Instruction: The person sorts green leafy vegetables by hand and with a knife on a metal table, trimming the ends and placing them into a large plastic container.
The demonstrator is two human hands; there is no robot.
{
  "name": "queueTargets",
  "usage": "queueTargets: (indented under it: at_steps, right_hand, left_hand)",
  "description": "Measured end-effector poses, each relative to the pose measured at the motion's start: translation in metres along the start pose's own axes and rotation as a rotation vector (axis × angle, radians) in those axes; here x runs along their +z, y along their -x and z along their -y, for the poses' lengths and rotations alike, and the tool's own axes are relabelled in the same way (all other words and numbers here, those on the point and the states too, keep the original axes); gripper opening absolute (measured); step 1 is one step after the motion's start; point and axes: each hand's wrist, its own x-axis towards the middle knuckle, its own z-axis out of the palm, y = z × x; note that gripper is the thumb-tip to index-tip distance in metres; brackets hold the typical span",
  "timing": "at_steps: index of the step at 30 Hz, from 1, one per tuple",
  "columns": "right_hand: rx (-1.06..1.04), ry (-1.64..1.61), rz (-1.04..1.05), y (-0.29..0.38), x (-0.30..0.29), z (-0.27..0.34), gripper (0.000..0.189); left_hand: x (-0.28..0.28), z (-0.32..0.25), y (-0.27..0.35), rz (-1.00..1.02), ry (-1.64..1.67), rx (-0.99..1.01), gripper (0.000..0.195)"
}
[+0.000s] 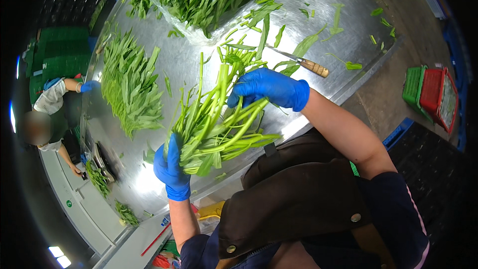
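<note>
My left hand point(172, 170), in a blue glove, grips a loose bunch of leafy green stems point(213, 127) that look like water spinach. The stems fan up and to the right, above the metal table's near edge. My right hand point(267, 87), also blue-gloved, has its fingers curled at the upper stems of this bunch, with thin stems between them; the fingertips are partly hidden. Just beyond my right hand, a small pile of cut stems point(242, 58) lies on the table. Right of that pile rests a knife with a wooden handle point(315, 68).
A large heap of greens point(213, 3) lies on clear plastic at the far side of the metal table point(179, 63). A neat row of bunches point(130, 86) sits left. Beyond it, a gloved person point(54, 116) stands near a scale point(104, 162). Baskets point(435, 95) stand right.
</note>
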Motion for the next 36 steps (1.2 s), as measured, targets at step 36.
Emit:
queueTargets:
  at_steps: [36]
  right_hand:
    - [0.094,0.231,-0.379,0.017,-0.026,0.026,0.022]
  left_hand:
    - [0.005,-0.034,-0.028,0.101,0.449,-0.272,0.056]
